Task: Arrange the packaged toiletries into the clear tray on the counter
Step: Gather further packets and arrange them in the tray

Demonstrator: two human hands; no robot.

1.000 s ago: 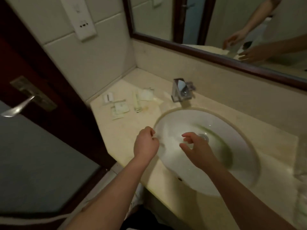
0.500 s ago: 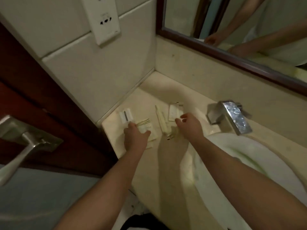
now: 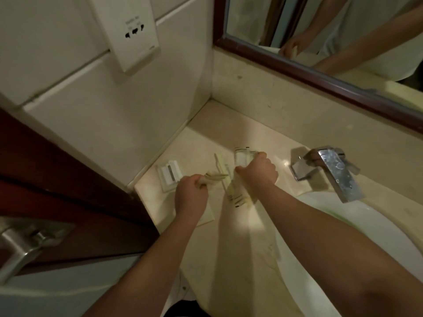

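Note:
Several small packaged toiletries lie in the counter's left back corner. My left hand (image 3: pixel 191 194) is closed on a flat cream packet (image 3: pixel 214 178). My right hand (image 3: pixel 257 171) grips a clear-wrapped packet (image 3: pixel 242 157), and another striped clear packet (image 3: pixel 238 195) hangs below that hand. A white boxed item (image 3: pixel 170 175) sits by the wall, left of my left hand. A long thin packaged item (image 3: pixel 220 164) lies between my hands. I cannot make out a clear tray.
A chrome faucet (image 3: pixel 332 172) stands right of my hands, above the white sink basin (image 3: pixel 377 236). A tiled wall with a socket plate (image 3: pixel 129 30) rises at the left, a dark-framed mirror (image 3: pixel 320 72) at the back, a door handle (image 3: pixel 25 245) at lower left.
My hands went from over the sink to the packets in the corner. Both have closed on packets and lifted them slightly; the view moved closer.

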